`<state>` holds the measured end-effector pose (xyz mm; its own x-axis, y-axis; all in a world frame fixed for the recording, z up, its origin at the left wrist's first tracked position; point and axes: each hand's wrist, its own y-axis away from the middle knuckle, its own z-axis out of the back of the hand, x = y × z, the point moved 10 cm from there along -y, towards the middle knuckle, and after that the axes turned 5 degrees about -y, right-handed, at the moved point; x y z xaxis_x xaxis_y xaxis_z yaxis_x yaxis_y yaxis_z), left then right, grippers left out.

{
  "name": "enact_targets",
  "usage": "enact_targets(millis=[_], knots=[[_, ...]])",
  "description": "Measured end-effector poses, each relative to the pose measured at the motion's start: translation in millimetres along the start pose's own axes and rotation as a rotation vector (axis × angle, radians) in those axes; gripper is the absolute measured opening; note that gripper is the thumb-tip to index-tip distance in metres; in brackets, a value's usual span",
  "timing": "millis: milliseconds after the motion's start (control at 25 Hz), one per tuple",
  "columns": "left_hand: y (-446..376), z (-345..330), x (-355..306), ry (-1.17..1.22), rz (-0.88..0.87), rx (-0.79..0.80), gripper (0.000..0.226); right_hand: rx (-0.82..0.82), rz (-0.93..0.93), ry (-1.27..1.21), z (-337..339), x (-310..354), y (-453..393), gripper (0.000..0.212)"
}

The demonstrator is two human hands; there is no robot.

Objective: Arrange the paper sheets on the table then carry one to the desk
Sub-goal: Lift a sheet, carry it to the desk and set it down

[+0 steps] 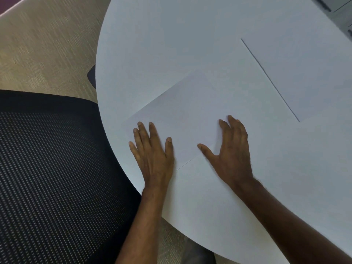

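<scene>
A white paper sheet [186, 115] lies angled near the front left edge of the round white table [162, 44]. A second white sheet [247, 88] lies partly under it, stretching toward the right, with a dark shadowed edge on its far side. My left hand [152, 149] rests flat on the near left corner of the top sheet, fingers spread. My right hand [232, 149] presses flat where the two sheets overlap, thumb stretched out to the left. Neither hand grips anything.
A black mesh office chair [47, 178] stands close against the table's left edge. Beige carpet [47, 44] covers the floor beyond. A grey object [339, 8] shows at the table's far right corner.
</scene>
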<state>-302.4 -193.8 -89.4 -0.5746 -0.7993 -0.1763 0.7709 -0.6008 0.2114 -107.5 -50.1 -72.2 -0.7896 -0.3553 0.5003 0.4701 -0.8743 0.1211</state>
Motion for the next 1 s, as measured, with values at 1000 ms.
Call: enact_targets(millis=[1000], knots=[[-4.6,-55.6,-380.3,0.191,-0.189,0.017,0.072,-0.02,-0.251,-0.133,203.4,-267.3,-178.7,0.081]])
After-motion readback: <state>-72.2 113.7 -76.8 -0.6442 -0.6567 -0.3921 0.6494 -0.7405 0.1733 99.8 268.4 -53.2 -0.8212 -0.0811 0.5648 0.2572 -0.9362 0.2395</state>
